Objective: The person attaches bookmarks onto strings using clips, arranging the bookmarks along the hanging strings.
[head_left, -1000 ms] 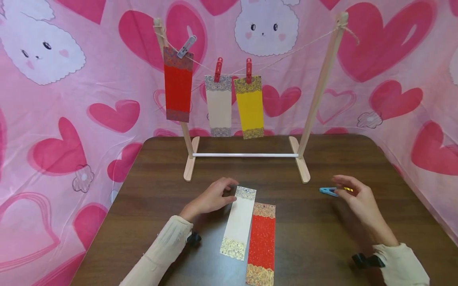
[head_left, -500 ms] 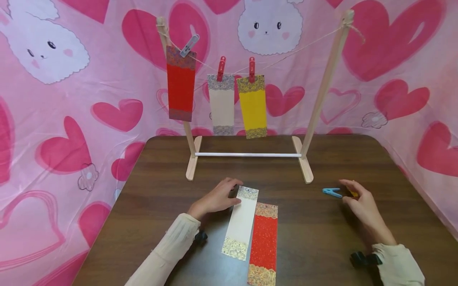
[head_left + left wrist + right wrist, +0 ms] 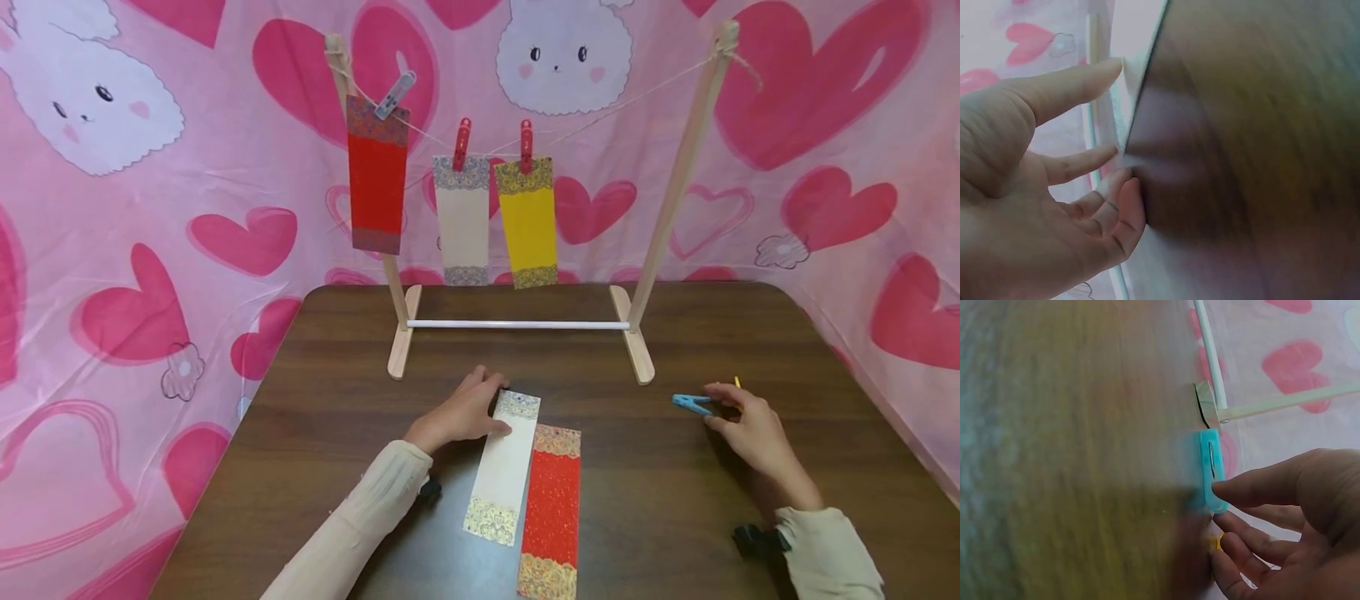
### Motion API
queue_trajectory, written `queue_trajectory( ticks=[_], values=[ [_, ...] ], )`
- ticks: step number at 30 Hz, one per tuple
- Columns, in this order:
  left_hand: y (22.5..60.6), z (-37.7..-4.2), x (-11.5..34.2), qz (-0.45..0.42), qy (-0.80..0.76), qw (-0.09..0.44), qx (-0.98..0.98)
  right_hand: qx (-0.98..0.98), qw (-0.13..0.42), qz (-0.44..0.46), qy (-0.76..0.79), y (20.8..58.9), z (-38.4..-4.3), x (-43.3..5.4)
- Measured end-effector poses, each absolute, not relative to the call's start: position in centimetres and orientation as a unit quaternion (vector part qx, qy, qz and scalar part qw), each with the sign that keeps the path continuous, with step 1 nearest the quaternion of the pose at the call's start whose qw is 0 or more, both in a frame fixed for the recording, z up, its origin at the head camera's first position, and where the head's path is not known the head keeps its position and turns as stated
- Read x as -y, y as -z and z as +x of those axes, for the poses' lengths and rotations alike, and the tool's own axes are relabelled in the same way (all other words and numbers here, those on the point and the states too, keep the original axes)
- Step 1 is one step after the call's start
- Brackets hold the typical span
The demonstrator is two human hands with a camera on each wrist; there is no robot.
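My left hand (image 3: 467,408) lies at the upper left edge of a white card (image 3: 502,467) with gold patterned ends on the table. Its thumb reaches over the card's edge and its forefinger is near the top corner; in the left wrist view (image 3: 1066,181) the hand's other fingers bend loosely. A red card (image 3: 552,500) with gold ends lies just right of the white one. Further right, my right hand (image 3: 757,429) pinches the handle end of a blue clothespin (image 3: 1210,459) between thumb and forefinger. Behind its fingers sits a small yellow piece (image 3: 1217,542), mostly hidden.
A wooden stand (image 3: 678,196) with a white crossbar (image 3: 517,325) is at the back of the table. From its string hang a red card (image 3: 377,183), a white card (image 3: 461,221) and a yellow card (image 3: 527,225), held by grey and red clothespins (image 3: 526,146).
My right hand has moved slightly left, its thumb and forefinger closing around the blue clothespin's handles. My left hand has moved slightly right, its thumb further over the white card.
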State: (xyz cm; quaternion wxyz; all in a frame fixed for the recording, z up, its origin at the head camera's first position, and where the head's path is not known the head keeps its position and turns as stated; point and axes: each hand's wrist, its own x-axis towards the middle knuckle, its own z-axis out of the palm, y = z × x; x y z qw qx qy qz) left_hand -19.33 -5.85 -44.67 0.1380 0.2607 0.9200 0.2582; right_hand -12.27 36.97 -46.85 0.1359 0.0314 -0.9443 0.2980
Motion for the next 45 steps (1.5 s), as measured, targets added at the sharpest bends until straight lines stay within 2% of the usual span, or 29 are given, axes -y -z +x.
queue_trajectory(
  ticks=[9, 15, 23, 26, 38, 45],
  values=[
    [45.0, -19.7, 5.9, 0.272, -0.258, 0.144, -0.916, 0.955, 0.09, 0.035, -0.282, 46.6, -12.1, -36.7],
    [44.8, -19.2, 6.1, 0.263, -0.262, 0.153, -0.916, 0.955, 0.088, 0.029, -0.282, 46.4, -12.0, -36.6],
    [43.4, -17.9, 5.4, 0.201, -0.17, 0.188, -0.946, 0.953, 0.1, 0.026, -0.285, 46.4, -11.8, -36.4],
    [43.1, -18.1, 5.6, 0.185, -0.208, 0.203, -0.939, 0.953, 0.102, 0.027, -0.285, 46.6, -11.7, -36.5],
    [43.2, -18.9, 7.3, 0.173, -0.539, 0.191, -0.802, 0.951, 0.085, -0.007, -0.297, 46.2, -11.6, -36.8],
    [42.8, -18.9, 7.3, 0.154, -0.56, 0.156, -0.799, 0.944, 0.093, -0.021, -0.316, 45.7, -11.5, -36.8]
  ],
)
